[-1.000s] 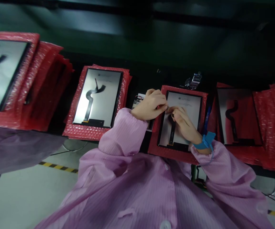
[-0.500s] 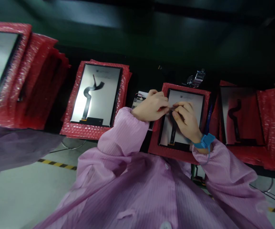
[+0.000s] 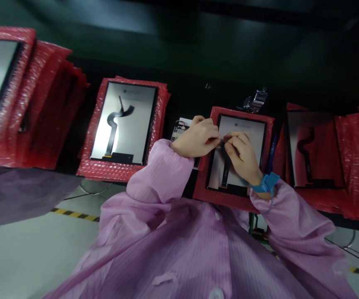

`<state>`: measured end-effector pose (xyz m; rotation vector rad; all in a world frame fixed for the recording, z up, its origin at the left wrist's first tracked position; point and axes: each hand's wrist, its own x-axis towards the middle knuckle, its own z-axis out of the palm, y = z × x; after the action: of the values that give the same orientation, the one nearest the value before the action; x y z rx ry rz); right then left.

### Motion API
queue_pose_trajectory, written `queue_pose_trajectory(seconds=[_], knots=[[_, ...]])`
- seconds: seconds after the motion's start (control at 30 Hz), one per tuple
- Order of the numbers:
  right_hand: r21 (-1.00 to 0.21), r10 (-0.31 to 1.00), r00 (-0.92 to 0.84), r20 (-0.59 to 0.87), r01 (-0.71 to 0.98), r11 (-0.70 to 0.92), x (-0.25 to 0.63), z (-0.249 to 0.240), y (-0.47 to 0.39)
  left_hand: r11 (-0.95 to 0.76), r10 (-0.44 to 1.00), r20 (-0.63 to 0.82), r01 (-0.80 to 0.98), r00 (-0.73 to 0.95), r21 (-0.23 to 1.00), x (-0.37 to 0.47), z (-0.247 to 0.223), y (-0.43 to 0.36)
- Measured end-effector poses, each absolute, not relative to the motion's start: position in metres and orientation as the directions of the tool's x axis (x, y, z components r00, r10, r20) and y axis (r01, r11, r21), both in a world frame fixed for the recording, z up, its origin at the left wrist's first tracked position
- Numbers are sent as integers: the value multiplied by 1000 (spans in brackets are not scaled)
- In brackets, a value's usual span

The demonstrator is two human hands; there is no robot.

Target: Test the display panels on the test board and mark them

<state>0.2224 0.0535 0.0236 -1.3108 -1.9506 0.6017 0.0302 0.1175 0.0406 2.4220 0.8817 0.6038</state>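
In the head view an LCD panel (image 3: 249,126) with a silvery back lies on red bubble wrap (image 3: 229,201) in front of me. A black ribbon cable (image 3: 225,174) rises from its lower edge to my fingertips. My right hand (image 3: 243,155) pinches the cable's upper end between thumb and fingers; a blue wrist strap (image 3: 268,182) circles that wrist. Just left of it, my left hand (image 3: 199,138) is closed in a pinch, its fingertips meeting the right ones. What the left fingers hold is too small to make out. A partly covered device with wires (image 3: 181,129) sits behind my left hand.
Another panel (image 3: 138,124) on bubble wrap lies to the left, with a wrapped stack (image 3: 51,104) beyond it. At right is a panel under red film (image 3: 319,145). A metal tally counter (image 3: 256,101) and a blue pen (image 3: 272,153) are near my panel.
The view has shifted very slightly. My fingertips have barely moved and remain together at the ribbon cable's upper end.
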Motion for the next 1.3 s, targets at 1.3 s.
queue_pose_trajectory(seconds=[1.3], knots=[[-530,941,-177,287,790,310,241,45,11,-473,869,425,675,252,566,18,51,77]])
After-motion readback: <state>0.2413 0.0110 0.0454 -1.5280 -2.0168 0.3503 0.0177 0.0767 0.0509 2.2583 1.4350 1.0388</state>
